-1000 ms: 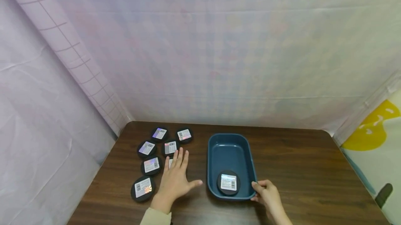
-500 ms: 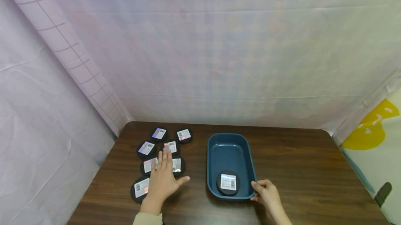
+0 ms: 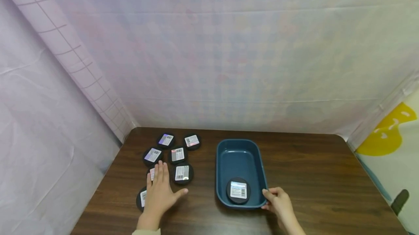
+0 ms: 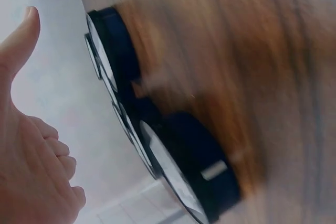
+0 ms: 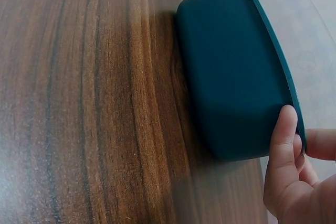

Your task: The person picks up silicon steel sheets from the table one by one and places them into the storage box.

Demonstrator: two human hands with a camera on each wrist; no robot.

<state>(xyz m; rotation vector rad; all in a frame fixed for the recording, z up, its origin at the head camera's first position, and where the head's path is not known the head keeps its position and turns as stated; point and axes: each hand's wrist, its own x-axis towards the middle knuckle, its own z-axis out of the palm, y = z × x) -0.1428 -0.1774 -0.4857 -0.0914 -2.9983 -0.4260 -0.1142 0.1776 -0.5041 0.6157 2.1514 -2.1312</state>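
Observation:
My left hand (image 3: 159,195) hovers palm down over the front left of a group of black round tubs, fingers straight and thumb spread. Beneath it, two tubs are partly covered, one of them the front-left tub (image 3: 141,199). White barcode labels face up on the tubs, such as this one by my thumb (image 3: 182,173). In the left wrist view the hand (image 4: 37,166) is raised above the tubs (image 4: 191,166). My right hand (image 3: 278,204) pinches the rim of a blue rectangular bin (image 3: 237,162) at its front-right corner. One labelled black tub (image 3: 238,190) lies inside, toward the front.
More tubs sit farther back on the left, including a back-left tub (image 3: 166,140) and a tub (image 3: 192,141) closer to the bin. The brown wooden table (image 3: 314,176) extends right of the bin. A pale patterned cloth (image 3: 229,64) hangs behind the table's back edge.
My left hand has shifted left across the tubs, uncovering the one nearest the bin and covering those at front left. The right hand and the bin stay put.

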